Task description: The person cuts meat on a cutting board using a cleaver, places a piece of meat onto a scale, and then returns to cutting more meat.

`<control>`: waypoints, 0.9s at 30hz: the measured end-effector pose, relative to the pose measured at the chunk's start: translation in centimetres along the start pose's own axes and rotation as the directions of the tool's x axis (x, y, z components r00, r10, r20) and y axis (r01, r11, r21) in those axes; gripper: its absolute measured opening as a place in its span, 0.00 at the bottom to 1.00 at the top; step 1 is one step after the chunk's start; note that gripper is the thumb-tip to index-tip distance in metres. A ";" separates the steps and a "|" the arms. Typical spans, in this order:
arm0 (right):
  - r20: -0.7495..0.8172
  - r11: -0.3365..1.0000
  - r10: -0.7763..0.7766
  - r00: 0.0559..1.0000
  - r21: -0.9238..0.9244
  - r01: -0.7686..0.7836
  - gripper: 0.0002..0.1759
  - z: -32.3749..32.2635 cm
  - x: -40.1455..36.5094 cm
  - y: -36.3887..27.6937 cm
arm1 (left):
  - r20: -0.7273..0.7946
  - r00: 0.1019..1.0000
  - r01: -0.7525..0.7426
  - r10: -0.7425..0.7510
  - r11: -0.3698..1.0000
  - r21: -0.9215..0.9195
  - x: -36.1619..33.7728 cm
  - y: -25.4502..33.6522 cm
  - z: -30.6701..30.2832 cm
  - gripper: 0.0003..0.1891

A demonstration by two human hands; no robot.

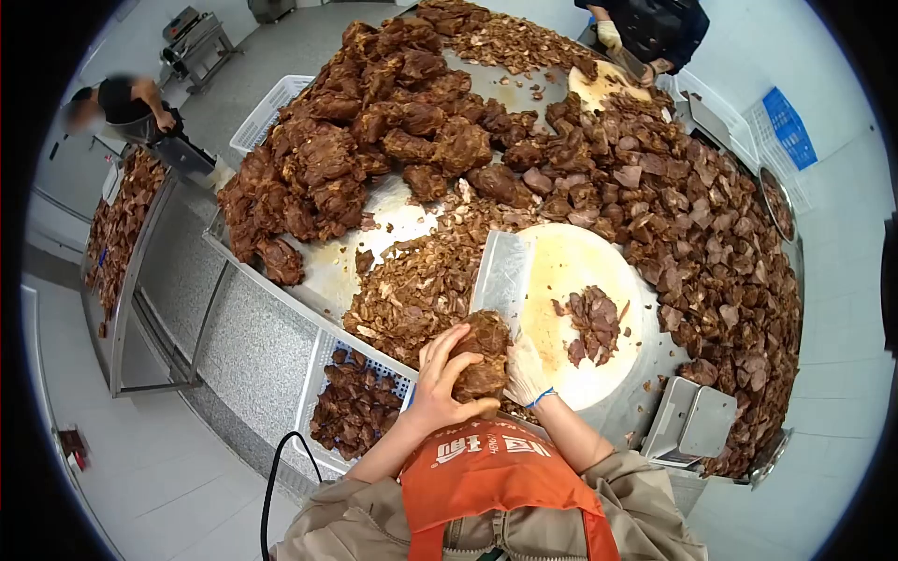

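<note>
While left hand (440,383) clasps meat (486,351), white basket (306,411) nearby, dark pieces (355,407) inside.

Blue basket (789,129) — black cord (267,496)

My left hand (443,385) partly covers the meat chunk (488,351) beneath its fingers; far beyond them, a co-worker (652,30) is cut off at the top edge.
</note>
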State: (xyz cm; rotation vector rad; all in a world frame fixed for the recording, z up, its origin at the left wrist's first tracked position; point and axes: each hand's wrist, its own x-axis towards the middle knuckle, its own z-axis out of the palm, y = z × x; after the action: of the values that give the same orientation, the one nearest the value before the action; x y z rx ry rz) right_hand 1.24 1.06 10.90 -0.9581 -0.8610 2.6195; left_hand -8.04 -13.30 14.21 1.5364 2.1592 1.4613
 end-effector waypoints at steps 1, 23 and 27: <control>-0.037 0.997 0.010 0.999 0.081 -0.007 0.17 -2.1 0.5 1.0 | 0.055 0.995 -0.087 0.085 0.996 0.030 0.3 0.5 0.3 0.28; 0.401 -0.200 -0.658 0.637 -0.909 0.365 0.16 -4.0 -2.3 -9.1 | 0.537 0.733 0.465 -0.418 -0.269 -0.844 -3.6 0.5 6.3 0.42; 0.422 -0.200 -0.526 0.738 -0.905 0.375 0.21 -4.0 -9.5 -10.3 | 0.272 0.732 0.455 -0.625 0.150 -0.878 -2.6 0.4 5.7 0.41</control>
State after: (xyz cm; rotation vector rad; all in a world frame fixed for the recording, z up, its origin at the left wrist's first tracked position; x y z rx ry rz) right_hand 11.19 7.42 19.45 -0.6386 -2.5645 0.8555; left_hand -3.30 -11.78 10.40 0.1453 1.1450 1.9172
